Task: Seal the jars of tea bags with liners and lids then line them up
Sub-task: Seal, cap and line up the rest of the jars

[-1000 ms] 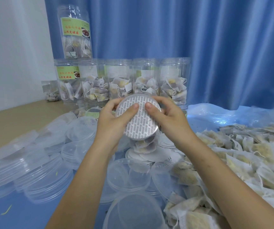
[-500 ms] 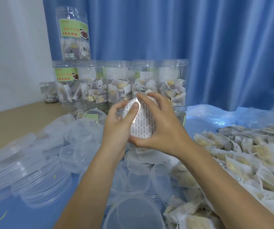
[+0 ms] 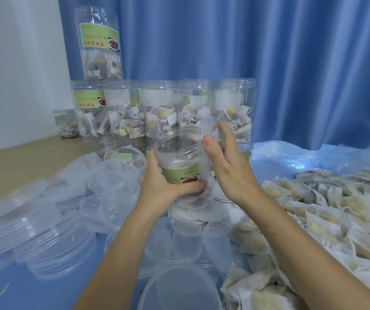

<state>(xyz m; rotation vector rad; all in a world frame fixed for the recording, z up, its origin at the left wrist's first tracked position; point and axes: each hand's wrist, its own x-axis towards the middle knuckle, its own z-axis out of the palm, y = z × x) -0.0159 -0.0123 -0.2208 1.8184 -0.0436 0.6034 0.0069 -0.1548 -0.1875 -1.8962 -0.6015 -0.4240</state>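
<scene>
open jar (image 3: 180, 157) (tea bags inside)

One open jar (image 3: 180, 163) sits in the grip of two hands, the left hand (image 3: 161, 186) and the right hand (image 3: 228, 166). Beyond the grip, five jars stand in a row (image 3: 164, 110), with one more jar (image 3: 100, 43) stacked above. Lids (image 3: 52, 238) left of the grip and tea bags (image 3: 327, 209) right of it are too many to count.
</scene>
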